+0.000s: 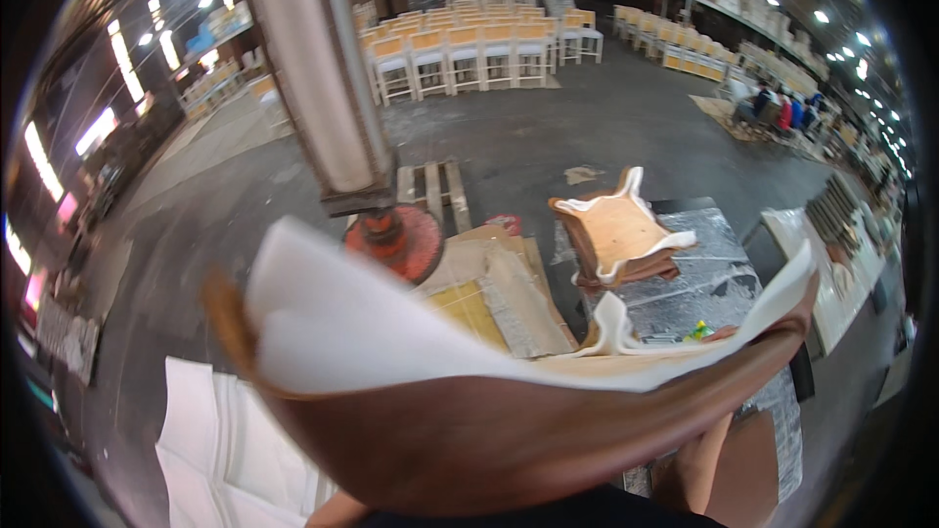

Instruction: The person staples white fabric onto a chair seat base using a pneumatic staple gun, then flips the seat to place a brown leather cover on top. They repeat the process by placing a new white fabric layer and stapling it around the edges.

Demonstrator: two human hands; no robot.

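A brown leather-like seat cover (460, 440) with thick white foam lining spreads across the lower middle, raised close to me and blurred at its left end. Pale wood, like a seat board, shows inside its far edge. At the lower edge, my left hand (335, 510) is at the underside of the cover, mostly hidden behind it. My right hand (702, 455) comes up under the cover's right part and supports it, its fingers hidden. Beyond it, a stack of similar brown covers with a pale wooden board (618, 227) on top lies on a plastic-wrapped table (709, 284).
A thick metal post (323, 68) with a round red base (411, 249) stands ahead on the left. Flattened cardboard (518, 284) lies by a wooden pallet (433, 186). White foam sheets (210, 430) are at lower left. Rows of chairs (469, 49) fill the back.
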